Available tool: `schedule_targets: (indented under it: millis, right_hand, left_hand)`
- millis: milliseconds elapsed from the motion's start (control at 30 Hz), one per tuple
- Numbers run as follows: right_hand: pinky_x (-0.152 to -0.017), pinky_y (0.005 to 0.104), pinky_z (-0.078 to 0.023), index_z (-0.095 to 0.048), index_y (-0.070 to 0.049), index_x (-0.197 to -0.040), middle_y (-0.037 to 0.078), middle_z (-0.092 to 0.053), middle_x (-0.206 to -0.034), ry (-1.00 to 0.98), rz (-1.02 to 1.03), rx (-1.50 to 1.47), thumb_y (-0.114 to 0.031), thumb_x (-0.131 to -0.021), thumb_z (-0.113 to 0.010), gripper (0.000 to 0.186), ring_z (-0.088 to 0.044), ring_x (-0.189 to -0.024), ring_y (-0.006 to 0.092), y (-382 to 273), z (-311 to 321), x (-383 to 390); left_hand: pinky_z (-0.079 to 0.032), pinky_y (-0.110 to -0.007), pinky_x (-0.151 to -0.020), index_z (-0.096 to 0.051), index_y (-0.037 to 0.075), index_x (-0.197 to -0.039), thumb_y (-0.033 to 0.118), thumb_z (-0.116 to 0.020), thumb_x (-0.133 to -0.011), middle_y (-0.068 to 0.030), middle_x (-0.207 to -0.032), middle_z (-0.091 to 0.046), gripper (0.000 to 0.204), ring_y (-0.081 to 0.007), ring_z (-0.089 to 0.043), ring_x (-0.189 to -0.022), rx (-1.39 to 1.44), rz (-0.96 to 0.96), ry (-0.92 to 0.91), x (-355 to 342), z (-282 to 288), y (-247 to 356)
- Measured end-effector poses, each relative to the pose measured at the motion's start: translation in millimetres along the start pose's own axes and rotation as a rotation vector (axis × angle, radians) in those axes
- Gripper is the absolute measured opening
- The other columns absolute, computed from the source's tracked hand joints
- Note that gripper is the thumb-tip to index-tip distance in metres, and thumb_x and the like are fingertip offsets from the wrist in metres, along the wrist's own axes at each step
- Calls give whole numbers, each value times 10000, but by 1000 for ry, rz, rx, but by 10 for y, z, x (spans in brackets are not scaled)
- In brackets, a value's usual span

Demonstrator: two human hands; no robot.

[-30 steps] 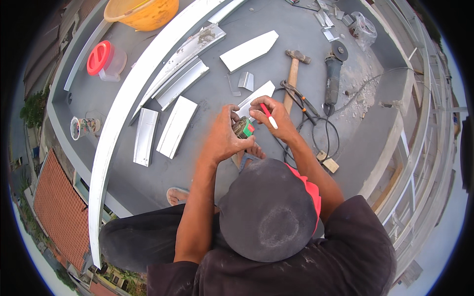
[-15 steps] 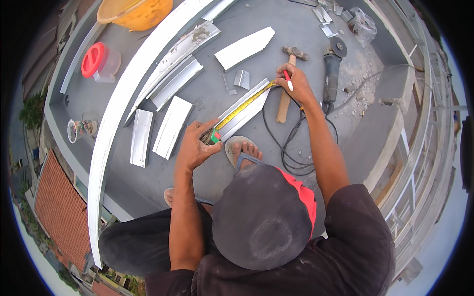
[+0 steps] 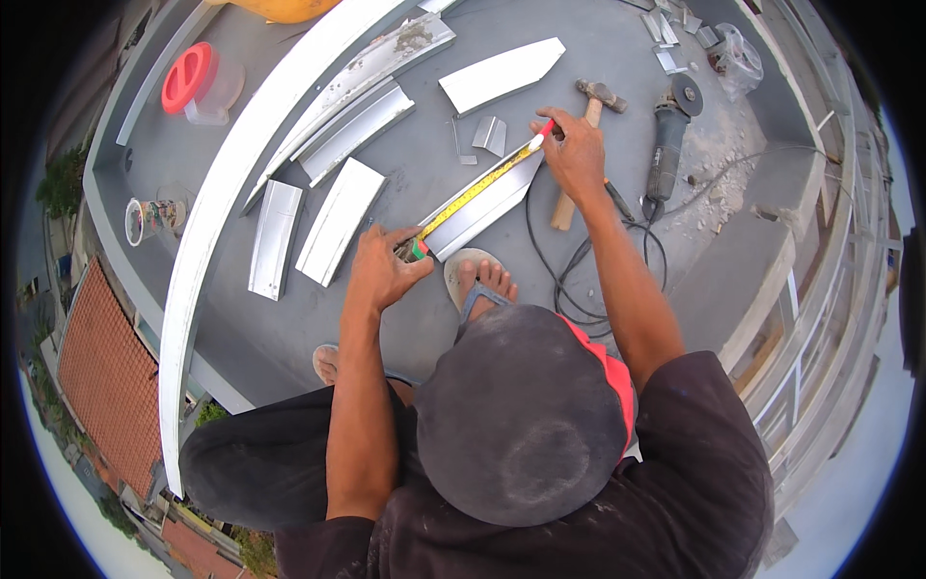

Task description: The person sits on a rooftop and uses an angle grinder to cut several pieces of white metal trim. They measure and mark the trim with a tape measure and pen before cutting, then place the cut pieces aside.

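Observation:
My left hand [image 3: 379,270] is closed round a tape measure [image 3: 415,251] with a green and red case, at the near end of a silver metal channel piece [image 3: 494,210]. The yellow blade [image 3: 477,196] lies stretched along the channel toward its far end. There my right hand [image 3: 579,154] grips a red and white marker [image 3: 546,129], its white end close to the blade's far end. Whether the tip touches the metal I cannot tell. Just right of the channel, a hammer [image 3: 564,207] lies partly behind my right hand and wrist.
An angle grinder [image 3: 665,154] lies at the right, its black cable [image 3: 569,289] looped near my foot. Cut channel pieces [image 3: 340,222] and a long white curved strip [image 3: 207,227] lie left. A red-lidded container [image 3: 187,79] stands farther left; rubble [image 3: 719,183] is scattered right.
My right hand has turned the marker so that its white end points left at the blade's far end. My left hand still holds the tape case. The whole view has shifted slightly.

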State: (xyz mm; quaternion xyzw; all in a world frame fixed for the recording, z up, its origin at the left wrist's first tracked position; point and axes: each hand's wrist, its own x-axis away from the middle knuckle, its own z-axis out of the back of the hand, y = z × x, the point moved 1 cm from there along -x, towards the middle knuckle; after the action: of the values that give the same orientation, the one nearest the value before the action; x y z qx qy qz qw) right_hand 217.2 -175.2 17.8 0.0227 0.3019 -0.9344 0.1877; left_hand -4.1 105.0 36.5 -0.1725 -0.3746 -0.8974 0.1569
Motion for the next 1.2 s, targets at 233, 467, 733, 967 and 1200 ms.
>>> schedule_targets:
  millis: [233,467,733,967,1200]
  right_hand:
    - [-794,373,-558,-827,-10,-1035,105,-788,-907,-383,-156,-556,-285,-974,-764,289,-703,-798,231,-251,-280,246]
    - [-805,356,-546,-756,-22,-907,78,-747,-865,-582,-11,-431,-242,-878,-781,223,-690,-831,193,-441,-342,82]
    - [-811,412,-578,-796,-75,-927,152,-775,-858,-664,54,-350,-312,-843,-750,256,-748,-832,314,-435,-534,3]
    - [-813,412,-576,-801,-72,-945,136,-774,-876,-727,76,-223,-313,-860,-777,257,-737,-838,288,-471,-555,2]
    - [-803,407,-576,-799,-62,-942,140,-784,-894,-728,97,-189,-295,-868,-781,246,-741,-833,286,-533,-536,-10]
  left_hand:
    - [-531,-508,-1059,-803,133,-1352,375,-857,-737,-318,-1158,-663,663,-485,-662,-1169,10,7,-38,-16,35,28]
    - [-534,-509,-1056,-809,145,-1346,358,-859,-743,-287,-1138,-658,642,-470,-660,-1146,16,32,-23,13,34,19]
    - [-553,-477,-1028,-829,152,-1335,386,-850,-725,-226,-1094,-669,653,-419,-652,-1122,-22,46,7,17,23,83]
    - [-555,-476,-1030,-831,158,-1334,382,-867,-723,-225,-1098,-679,652,-412,-660,-1116,-32,65,-3,17,45,104]
    - [-555,-483,-1032,-833,172,-1334,390,-882,-729,-226,-1126,-681,645,-412,-651,-1138,-25,64,-3,1,26,57]
